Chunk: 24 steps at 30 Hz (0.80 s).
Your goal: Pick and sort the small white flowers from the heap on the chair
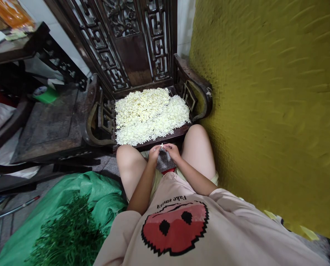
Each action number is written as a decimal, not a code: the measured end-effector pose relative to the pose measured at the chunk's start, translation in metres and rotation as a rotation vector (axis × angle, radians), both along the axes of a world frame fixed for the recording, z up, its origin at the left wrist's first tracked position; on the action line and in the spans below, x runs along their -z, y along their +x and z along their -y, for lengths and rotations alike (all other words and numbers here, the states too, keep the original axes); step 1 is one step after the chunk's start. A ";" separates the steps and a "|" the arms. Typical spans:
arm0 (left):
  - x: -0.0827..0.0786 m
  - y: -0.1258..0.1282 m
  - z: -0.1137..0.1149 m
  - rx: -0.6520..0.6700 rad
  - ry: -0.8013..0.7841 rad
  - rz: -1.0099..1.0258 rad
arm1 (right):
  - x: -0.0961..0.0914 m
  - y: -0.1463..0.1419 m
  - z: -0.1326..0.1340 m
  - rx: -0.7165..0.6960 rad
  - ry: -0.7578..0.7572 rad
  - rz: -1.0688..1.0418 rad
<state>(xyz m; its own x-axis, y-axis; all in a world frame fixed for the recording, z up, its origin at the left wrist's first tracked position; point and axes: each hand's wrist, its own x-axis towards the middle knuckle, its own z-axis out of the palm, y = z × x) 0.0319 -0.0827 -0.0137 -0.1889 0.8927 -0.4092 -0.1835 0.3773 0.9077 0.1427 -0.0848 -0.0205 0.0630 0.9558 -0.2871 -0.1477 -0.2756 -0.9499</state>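
I sit with my knees against a dark carved wooden chair (194, 92). Its seat is covered by a heap of small pale yellow-white flowers (150, 114). My left hand (154, 152) and my right hand (172, 150) meet between my knees, fingers pinched together on a tiny white flower (162, 146). Both hands hover just above a grey cloth (164, 162) in my lap, close to the chair's front edge.
A yellow textured wall (270, 103) stands close on the right. A second dark wooden chair (54, 122) is on the left. A green sheet (56, 218) with a pile of green stems (67, 236) lies on the floor at lower left.
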 end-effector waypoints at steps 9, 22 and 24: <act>-0.002 -0.002 -0.002 0.018 -0.061 0.133 | -0.002 0.000 0.000 -0.012 -0.002 -0.041; 0.001 -0.002 0.000 0.036 -0.044 0.113 | 0.001 -0.001 -0.001 -0.005 -0.003 -0.061; 0.001 -0.002 -0.001 0.025 -0.049 0.127 | 0.001 -0.001 -0.001 -0.005 0.001 -0.061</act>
